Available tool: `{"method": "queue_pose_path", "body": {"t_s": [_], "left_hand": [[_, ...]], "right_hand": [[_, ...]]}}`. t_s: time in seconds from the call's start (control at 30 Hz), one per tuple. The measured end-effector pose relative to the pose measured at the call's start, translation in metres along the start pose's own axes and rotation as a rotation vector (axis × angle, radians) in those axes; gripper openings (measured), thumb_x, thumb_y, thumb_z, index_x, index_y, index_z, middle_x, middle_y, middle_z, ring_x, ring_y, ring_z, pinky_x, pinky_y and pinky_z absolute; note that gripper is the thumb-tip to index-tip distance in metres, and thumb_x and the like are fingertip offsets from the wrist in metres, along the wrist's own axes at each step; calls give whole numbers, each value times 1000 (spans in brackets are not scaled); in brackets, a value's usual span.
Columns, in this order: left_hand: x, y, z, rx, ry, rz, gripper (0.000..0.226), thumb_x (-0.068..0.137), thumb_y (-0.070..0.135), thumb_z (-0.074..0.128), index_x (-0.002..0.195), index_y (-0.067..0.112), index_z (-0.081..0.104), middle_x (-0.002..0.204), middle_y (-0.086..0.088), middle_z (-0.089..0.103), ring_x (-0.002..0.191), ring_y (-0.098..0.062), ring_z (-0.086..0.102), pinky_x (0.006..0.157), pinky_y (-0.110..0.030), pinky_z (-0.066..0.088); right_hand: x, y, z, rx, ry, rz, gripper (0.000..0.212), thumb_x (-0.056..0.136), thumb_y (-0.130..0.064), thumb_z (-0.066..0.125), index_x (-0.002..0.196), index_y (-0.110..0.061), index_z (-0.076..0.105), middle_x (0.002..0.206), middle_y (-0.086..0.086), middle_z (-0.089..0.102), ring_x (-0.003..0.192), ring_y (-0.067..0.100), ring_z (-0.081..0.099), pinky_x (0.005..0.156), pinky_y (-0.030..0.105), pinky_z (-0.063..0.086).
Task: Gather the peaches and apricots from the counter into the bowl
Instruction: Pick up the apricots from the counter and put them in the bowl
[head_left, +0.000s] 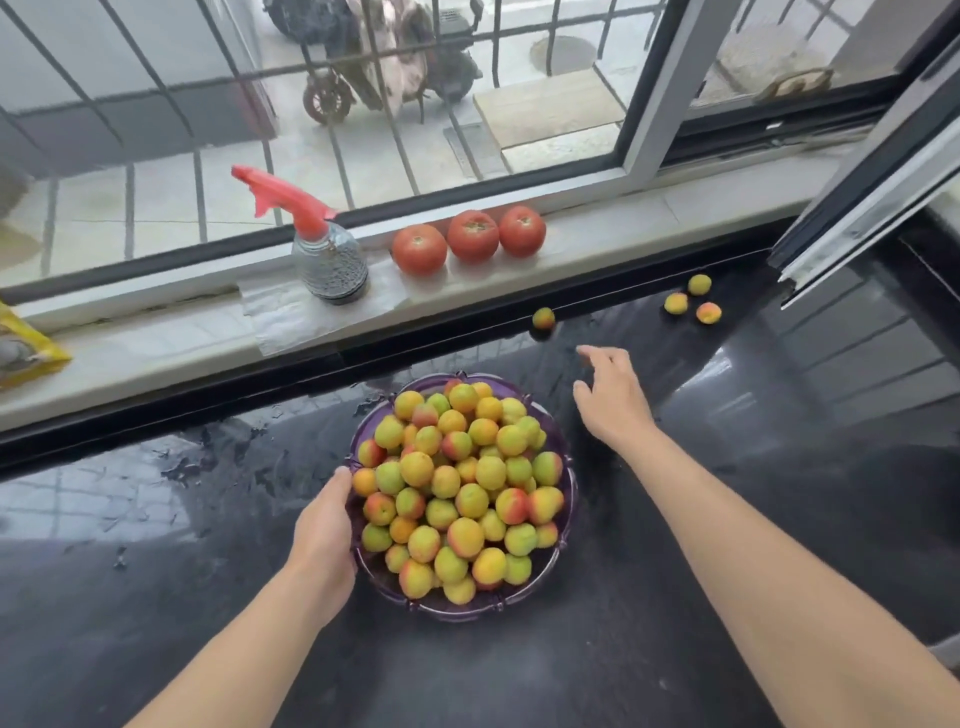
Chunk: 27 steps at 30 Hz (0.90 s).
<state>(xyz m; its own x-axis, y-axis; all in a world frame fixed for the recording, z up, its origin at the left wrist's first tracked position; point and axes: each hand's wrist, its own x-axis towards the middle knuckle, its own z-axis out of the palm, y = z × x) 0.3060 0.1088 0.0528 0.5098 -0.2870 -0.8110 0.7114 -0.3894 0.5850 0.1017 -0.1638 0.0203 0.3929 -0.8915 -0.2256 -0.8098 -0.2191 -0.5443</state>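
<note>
Left grip (324, 540) clasps the ribbed purple bowl (563, 530); right grip (613, 397) spread, seemingly empty.

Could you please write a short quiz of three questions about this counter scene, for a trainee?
1. True or false: the left hand holds the rim of the purple bowl.
2. How many loose fruits lie on the dark counter outside the bowl?
A. one
B. four
C. seven
3. Fill in: on the windowsill beside the spray bottle stand three ____.

Key:
1. True.
2. B: the single fruit beyond the open right hand, and a group of three farther right.
3. Tomatoes.
</note>
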Motion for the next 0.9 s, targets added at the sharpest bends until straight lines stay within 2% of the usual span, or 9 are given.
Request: {"method": "queue_pose_path", "body": {"t_s": [0.13, 0.27, 0.4, 0.53, 0.67, 0.77, 0.9], "left_hand": [[5, 1, -6, 25, -40, -26, 38, 114, 37, 45, 122, 15, 74, 113, -7, 81, 112, -27, 72, 93, -46, 54], [10, 2, -12, 96, -81, -47, 39, 114, 41, 43, 124, 19, 74, 119, -6, 80, 117, -30, 71, 107, -54, 53], [14, 3, -16, 171, -89, -50, 40, 114, 44, 41, 126, 24, 73, 119, -5, 80, 115, -32, 73, 107, -57, 53], [17, 3, -20, 180, -87, -49, 39, 112, 47, 42, 130, 29, 71, 124, -4, 79, 117, -33, 72, 109, -61, 52], [15, 7, -19, 193, -88, -53, 37, 113, 44, 42, 129, 27, 71, 122, -6, 79, 116, -33, 72, 106, -56, 54], [12, 9, -18, 202, -82, -56, 37, 112, 46, 42, 129, 28, 70, 124, -6, 78, 116, -33, 72, 105, -55, 55], [6, 12, -16, 213, -77, -43, 33, 112, 46, 42, 125, 30, 68, 124, -5, 76, 115, -33, 70, 105, -54, 54]], "right_hand": [[53, -32, 9, -66, -19, -105, 55, 98, -26, 58, 149, -23, 39, 151, 7, 31, 132, 33, 45, 111, 46, 40], [85, -50, 20, -106, 34, -57, 39, 99, -24, 59, 135, -15, 47, 135, 16, 45, 120, 37, 50, 99, 44, 43], [81, -52, 22, -19, 95, 11, 29, 100, -20, 56, 127, -15, 50, 127, 14, 56, 111, 34, 54, 86, 36, 40], [41, -54, 10, 158, 66, 5, 35, 98, -21, 61, 132, -23, 57, 126, 6, 62, 118, 28, 57, 97, 35, 43], [-34, -71, -24, 329, -2, -67, 26, 95, -24, 67, 121, -29, 63, 105, -14, 65, 96, 6, 63, 84, 23, 46], [-99, -88, -34, 354, -39, -195, 27, 93, -27, 71, 118, -29, 63, 106, -18, 67, 98, -1, 62, 85, 17, 48], [-157, -96, -4, 90, -21, -434, 34, 88, -48, 63, 111, -24, 69, 105, -12, 63, 107, 11, 54, 102, 34, 40]]}}
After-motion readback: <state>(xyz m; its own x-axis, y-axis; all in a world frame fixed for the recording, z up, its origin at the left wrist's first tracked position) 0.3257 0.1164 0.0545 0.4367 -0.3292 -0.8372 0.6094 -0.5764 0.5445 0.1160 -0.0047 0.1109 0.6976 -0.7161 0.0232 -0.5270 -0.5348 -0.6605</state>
